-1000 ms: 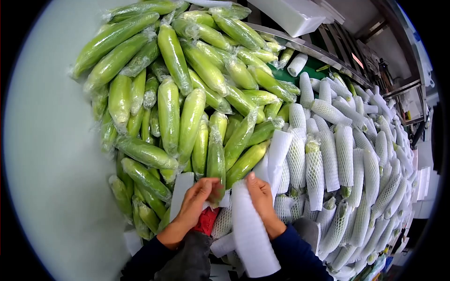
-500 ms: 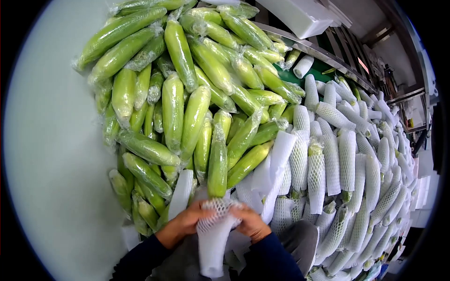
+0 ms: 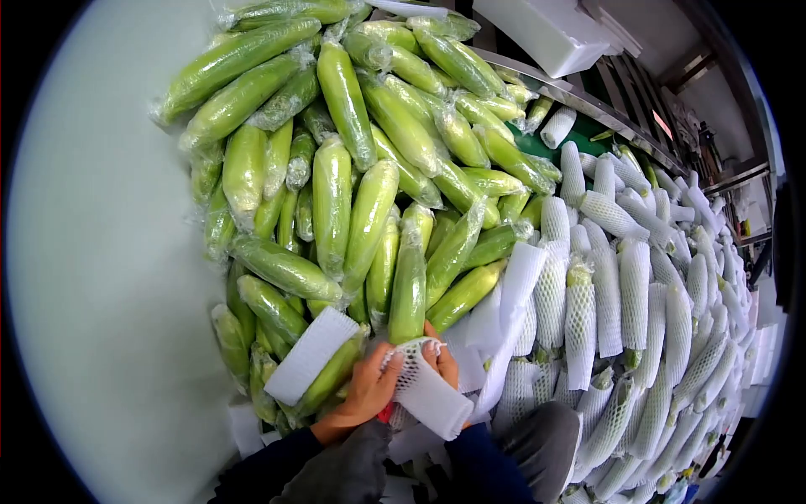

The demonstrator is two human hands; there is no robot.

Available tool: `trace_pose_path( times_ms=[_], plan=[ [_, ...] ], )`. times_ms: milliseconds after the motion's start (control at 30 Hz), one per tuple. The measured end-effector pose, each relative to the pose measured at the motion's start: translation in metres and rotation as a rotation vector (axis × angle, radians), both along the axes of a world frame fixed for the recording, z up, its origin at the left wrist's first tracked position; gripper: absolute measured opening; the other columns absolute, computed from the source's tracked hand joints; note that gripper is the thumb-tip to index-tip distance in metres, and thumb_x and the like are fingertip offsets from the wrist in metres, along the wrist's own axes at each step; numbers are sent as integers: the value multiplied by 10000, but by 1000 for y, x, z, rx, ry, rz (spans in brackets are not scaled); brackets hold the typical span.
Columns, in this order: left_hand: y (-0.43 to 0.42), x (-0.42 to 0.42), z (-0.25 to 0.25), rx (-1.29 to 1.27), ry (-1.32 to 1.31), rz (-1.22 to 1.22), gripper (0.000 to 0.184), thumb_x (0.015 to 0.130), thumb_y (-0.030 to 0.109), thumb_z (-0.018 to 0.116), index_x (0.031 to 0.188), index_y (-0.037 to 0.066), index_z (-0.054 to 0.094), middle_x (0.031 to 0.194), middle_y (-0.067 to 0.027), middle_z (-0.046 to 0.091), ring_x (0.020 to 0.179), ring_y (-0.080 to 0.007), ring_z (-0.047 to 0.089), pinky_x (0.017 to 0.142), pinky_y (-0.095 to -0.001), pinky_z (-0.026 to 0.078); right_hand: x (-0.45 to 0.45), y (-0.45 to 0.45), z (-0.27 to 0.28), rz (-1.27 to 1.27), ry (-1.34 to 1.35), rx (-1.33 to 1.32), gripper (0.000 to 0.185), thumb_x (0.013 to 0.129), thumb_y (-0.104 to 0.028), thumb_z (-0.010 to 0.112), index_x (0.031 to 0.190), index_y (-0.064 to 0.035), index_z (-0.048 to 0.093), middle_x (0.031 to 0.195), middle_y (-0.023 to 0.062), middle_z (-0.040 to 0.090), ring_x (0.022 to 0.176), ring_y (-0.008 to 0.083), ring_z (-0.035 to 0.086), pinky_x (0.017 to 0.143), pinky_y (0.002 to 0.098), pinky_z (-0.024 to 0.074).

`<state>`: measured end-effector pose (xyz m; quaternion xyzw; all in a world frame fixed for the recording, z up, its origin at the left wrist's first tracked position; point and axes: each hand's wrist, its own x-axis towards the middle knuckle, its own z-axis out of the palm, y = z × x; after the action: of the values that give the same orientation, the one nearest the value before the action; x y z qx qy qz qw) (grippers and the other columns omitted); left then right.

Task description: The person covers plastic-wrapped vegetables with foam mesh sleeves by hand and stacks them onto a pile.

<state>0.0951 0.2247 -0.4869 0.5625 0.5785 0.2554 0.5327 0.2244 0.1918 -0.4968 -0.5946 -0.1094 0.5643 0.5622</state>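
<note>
My left hand (image 3: 373, 386) and my right hand (image 3: 443, 363) grip the two sides of a white foam net sleeve (image 3: 432, 395), with fingers closed on its rim. The sleeve's mouth is stretched at the lower end of a film-wrapped ear of corn (image 3: 409, 290) in its green husk. Whether that end is inside the sleeve is hard to see. To the left of my left hand, a flat white foam sleeve (image 3: 311, 356) lies across another wrapped ear (image 3: 332, 378).
Film-wrapped corn is heaped (image 3: 277, 168) on the pale surface (image 3: 109, 252). A large pile of corn in foam nets (image 3: 634, 294) fills the right side. Behind stand a metal rail (image 3: 588, 102) and a white foam box (image 3: 546, 38). Loose foam sleeves (image 3: 512, 311) lie beside my right hand.
The held sleeve has swung from hanging down to slanting lower right, and my hands have moved slightly right. The flat sleeve at left has tipped over onto the corn. The camera view has shifted.
</note>
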Motion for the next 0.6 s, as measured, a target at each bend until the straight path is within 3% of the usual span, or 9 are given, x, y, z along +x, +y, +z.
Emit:
trace_pose_path(
  times_ms=[100,167,233,300,333,433,467,500,600],
  plan=[
    [0,-6,-13,99,142,76,290,968,299,559,867,28,547,763,-206,601,678,-406,600,594,-450,466,5,-3,-13,216,-408,4,418,1044,-270,447,1346,1,549,956,116,693,827,138,616,765,291,508],
    [6,-8,-16,241,314,126,298,962,305,553,851,29,550,806,-218,586,673,-418,579,605,-458,459,1,6,8,356,-750,-99,468,1035,-314,435,1379,-4,500,838,277,656,749,297,676,676,390,508],
    [9,-2,-18,350,105,81,286,967,294,525,895,18,552,839,-252,589,734,-453,585,638,-497,451,-5,7,-14,281,-789,-57,492,1038,-319,414,1436,-31,430,838,289,648,753,364,672,667,407,504],
    [14,1,-30,170,144,37,273,969,280,517,921,13,544,788,-271,584,750,-475,583,628,-495,448,-11,5,-38,241,-693,-64,508,1039,-314,406,1477,-61,371,832,268,654,727,359,665,652,405,502],
    [24,2,-13,20,12,63,267,971,272,514,909,12,531,743,-277,579,737,-479,583,599,-487,442,-11,10,-20,260,-707,-89,507,1036,-311,410,1482,-73,372,835,238,665,703,356,658,633,405,498],
    [19,-2,25,137,-10,3,229,959,237,551,945,9,567,761,-257,611,714,-447,616,584,-439,468,-12,5,12,167,-664,70,489,1019,-173,446,1496,-90,371,838,172,684,671,179,627,600,329,489],
    [15,-8,37,214,-51,-80,218,941,226,589,961,9,589,770,-249,618,713,-423,637,605,-418,486,-15,-3,16,154,-581,59,484,1008,-116,460,1485,-70,392,857,118,693,696,112,596,621,292,491],
    [15,-8,48,260,-95,-86,207,931,216,604,947,10,591,745,-197,627,660,-334,643,613,-380,486,-17,1,35,128,-657,224,457,1003,-113,473,1450,-25,434,921,111,690,724,102,600,651,279,499],
    [39,-7,48,19,-388,107,160,963,166,544,947,11,583,722,-52,585,681,-99,517,605,-281,443,-4,20,56,149,-614,289,405,1009,-122,471,1390,11,499,1034,113,683,766,99,603,686,264,500]
  ],
)
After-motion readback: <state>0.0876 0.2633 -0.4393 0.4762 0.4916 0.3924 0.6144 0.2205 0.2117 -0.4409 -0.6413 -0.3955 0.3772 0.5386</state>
